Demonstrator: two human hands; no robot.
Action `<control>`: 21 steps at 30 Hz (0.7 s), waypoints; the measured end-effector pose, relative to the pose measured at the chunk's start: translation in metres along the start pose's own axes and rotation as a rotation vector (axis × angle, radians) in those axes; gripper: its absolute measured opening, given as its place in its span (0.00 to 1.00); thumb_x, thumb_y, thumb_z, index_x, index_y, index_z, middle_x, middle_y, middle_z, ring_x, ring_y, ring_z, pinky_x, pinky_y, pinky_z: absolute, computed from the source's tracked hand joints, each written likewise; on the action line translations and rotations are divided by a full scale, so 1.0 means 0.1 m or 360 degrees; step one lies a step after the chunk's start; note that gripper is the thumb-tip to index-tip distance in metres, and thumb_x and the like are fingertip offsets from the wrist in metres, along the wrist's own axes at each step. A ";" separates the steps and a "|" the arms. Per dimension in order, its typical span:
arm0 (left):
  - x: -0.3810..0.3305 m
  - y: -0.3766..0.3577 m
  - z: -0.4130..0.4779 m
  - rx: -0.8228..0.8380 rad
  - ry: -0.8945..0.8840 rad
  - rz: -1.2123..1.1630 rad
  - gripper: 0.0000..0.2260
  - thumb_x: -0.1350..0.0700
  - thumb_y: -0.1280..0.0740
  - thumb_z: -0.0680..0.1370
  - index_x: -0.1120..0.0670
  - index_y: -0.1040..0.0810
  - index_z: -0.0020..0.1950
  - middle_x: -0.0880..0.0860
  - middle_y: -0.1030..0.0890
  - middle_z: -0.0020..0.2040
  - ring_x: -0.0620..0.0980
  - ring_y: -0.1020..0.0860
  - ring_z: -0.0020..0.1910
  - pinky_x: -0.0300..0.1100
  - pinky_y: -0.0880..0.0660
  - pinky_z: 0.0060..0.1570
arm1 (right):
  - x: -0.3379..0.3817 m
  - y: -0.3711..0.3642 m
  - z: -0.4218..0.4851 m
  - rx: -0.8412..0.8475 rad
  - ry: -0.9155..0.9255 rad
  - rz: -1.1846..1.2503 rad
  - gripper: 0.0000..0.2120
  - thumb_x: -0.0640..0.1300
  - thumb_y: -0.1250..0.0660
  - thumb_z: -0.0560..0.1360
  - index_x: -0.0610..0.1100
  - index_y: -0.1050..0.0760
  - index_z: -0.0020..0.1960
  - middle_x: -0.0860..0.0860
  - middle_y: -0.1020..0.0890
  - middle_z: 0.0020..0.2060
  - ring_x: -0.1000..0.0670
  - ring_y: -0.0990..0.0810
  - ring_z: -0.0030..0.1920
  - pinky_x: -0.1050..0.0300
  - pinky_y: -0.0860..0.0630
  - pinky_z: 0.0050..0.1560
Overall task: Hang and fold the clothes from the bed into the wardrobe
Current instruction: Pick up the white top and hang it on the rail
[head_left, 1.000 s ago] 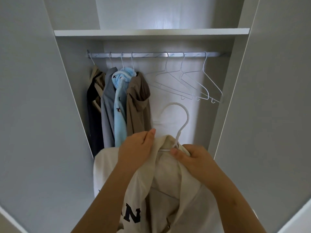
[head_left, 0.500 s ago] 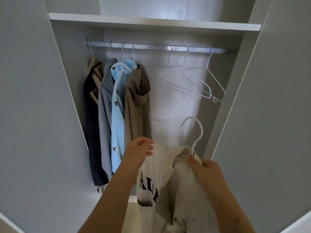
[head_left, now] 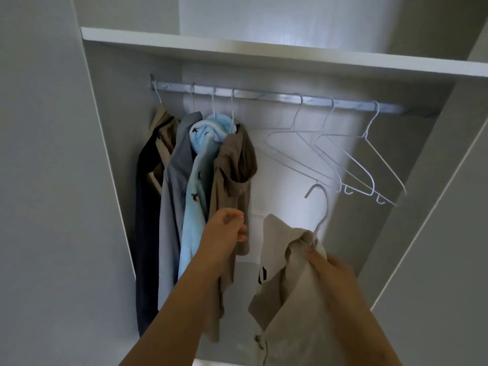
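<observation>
The wardrobe (head_left: 100, 165) stands open, and its hanging space below a white shelf (head_left: 264, 52) holds everything in view on a metal rail (head_left: 264, 96). Far left of the grip, four garments hang packed together on wire hangers: a dark garment with beige lining (head_left: 145, 233), a grey garment (head_left: 171, 207), a light blue fleece with small dark marks (head_left: 195, 207) and, nearest the grip, a brown hoodie (head_left: 232, 165) with its hood drooping. The left hand (head_left: 224, 231) is raised in front of the hoodie's lower part, left of the grip and about level with it; its fingers are loosely curled with nothing seen between them, and whether they brush the hoodie cannot be told. The cream sweatshirt (head_left: 285, 299) hangs below the rail and is not on it, bunched at the neck where the right hand (head_left: 334, 270) pinches cloth and hanger together. The white hanger (head_left: 324, 215) rises from the grip with its hook free in the air, well under the rail. Above and right of the grip, three empty white wire hangers (head_left: 326, 117) hang on the rail. The hanger's shoulders are buried in the sweatshirt, whose dark lettering shows only as a sliver and whose lower part is cut off at the frame edge.
</observation>
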State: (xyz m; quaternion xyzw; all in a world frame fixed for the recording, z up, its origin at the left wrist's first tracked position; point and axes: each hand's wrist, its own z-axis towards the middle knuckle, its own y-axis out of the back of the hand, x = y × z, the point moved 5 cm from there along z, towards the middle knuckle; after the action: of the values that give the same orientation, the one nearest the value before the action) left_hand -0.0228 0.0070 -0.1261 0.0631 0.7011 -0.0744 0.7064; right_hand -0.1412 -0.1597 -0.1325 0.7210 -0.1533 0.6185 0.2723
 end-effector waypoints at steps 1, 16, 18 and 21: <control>-0.06 0.02 0.17 0.0013 -0.0030 0.0007 0.07 0.59 0.40 0.80 0.48 0.26 0.45 0.51 0.22 0.42 0.46 0.24 0.38 0.33 0.30 0.35 | 0.06 -0.06 0.16 -0.0003 0.0016 0.0014 0.13 0.49 0.37 0.77 0.46 0.25 0.35 0.49 0.22 0.31 0.52 0.25 0.33 0.61 0.31 0.28; -0.53 0.23 2.13 -0.0010 -0.0350 0.0145 0.09 0.58 0.38 0.78 0.47 0.26 0.40 0.48 0.23 0.39 0.45 0.24 0.38 0.36 0.27 0.37 | 1.11 -0.90 2.00 -0.0078 0.0155 0.0055 0.11 0.49 0.34 0.74 0.43 0.23 0.38 0.46 0.19 0.37 0.48 0.22 0.38 0.58 0.30 0.34; -0.58 0.25 2.28 -0.0036 -0.0383 0.0245 0.08 0.56 0.37 0.78 0.47 0.25 0.40 0.47 0.23 0.38 0.44 0.25 0.37 0.34 0.29 0.35 | 1.31 -0.96 2.25 -0.0076 0.0157 0.0107 0.12 0.49 0.34 0.74 0.40 0.21 0.47 0.43 0.19 0.44 0.45 0.21 0.45 0.53 0.25 0.46; -0.64 0.30 2.52 -0.0140 -0.0415 0.0402 0.06 0.54 0.38 0.78 0.50 0.23 0.43 0.48 0.22 0.40 0.44 0.26 0.38 0.35 0.30 0.35 | 1.61 -1.06 2.63 -0.0054 0.0116 0.0238 0.16 0.46 0.36 0.73 0.38 0.23 0.56 0.39 0.19 0.51 0.39 0.22 0.53 0.43 0.27 0.61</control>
State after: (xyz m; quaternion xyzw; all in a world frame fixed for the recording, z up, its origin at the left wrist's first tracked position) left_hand 0.2295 -0.0110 -0.0598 0.1095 0.5927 0.0382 0.7970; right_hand 0.1605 -0.2084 -0.0196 0.6797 -0.2073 0.6603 0.2430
